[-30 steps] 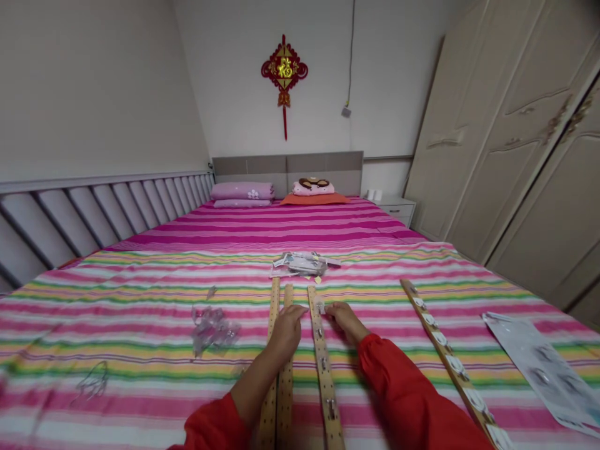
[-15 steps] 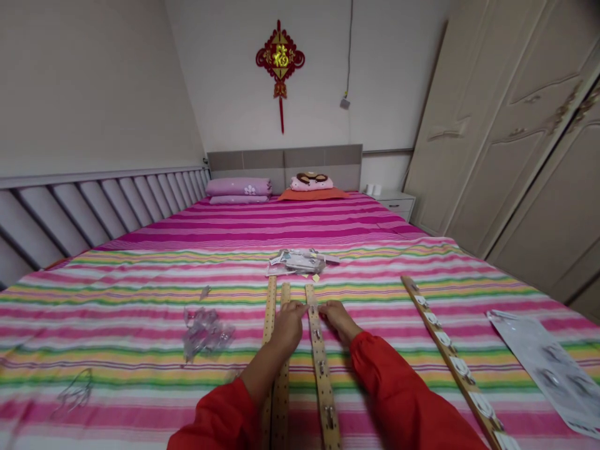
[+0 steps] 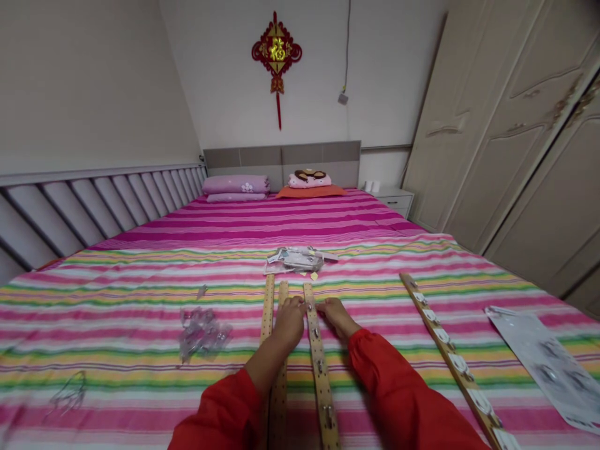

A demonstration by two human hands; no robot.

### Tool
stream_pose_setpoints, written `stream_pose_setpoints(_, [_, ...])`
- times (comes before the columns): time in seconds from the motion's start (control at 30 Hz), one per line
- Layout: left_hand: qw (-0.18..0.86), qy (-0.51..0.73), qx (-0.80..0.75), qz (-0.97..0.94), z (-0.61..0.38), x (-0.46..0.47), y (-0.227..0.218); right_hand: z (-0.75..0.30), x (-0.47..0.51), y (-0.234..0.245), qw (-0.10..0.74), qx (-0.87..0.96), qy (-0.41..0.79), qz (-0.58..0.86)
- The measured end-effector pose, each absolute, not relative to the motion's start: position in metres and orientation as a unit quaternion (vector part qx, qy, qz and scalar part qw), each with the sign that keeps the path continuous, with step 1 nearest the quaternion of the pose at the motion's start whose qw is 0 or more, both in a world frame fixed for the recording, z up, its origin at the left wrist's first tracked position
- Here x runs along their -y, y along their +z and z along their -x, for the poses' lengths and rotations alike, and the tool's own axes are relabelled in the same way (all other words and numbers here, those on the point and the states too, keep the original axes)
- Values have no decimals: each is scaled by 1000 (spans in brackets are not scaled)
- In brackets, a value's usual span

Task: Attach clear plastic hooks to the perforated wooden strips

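My left hand [image 3: 289,322] and my right hand [image 3: 335,315] meet from either side at the upper part of a narrow wooden strip [image 3: 322,389] with holes. Their fingertips are closed at a small metal fitting [image 3: 310,307] on the strip; exactly how each finger grips it is too small to see. Nearer to me, more metal fittings [image 3: 320,365] sit in a row along this strip. Two other perforated wooden strips [image 3: 267,306] lie to the left, partly covered by my left hand and forearm.
At right lies a wooden strip [image 3: 445,340] bearing white round pieces, beside a clear package [image 3: 544,365]. Small clear plastic bags [image 3: 204,334] and a tangled thin wire or cord [image 3: 70,392] are at left. Packaged items [image 3: 300,257] lie beyond the strips on the striped bedspread [image 3: 140,350].
Both hands stay at the same fitting, with only slight finger movement. The whole view has shifted a little; the strips and loose items lie as before.
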State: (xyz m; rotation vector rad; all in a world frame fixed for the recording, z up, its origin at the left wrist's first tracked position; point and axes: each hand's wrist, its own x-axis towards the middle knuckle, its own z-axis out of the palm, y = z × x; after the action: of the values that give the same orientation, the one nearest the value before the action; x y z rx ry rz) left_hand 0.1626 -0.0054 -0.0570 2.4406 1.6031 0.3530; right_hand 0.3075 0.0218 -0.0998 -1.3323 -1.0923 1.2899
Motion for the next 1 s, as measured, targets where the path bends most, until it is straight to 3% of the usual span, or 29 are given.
stream_pose_setpoints(0.43, [131,114,-528,-831,-165,4,-52,-325,-4,-97,450,465,613,454])
stream_pose_setpoints(1.0, [135,110,-555,-813,-164,0,-55,-311,-20,-125,497,409,568,513])
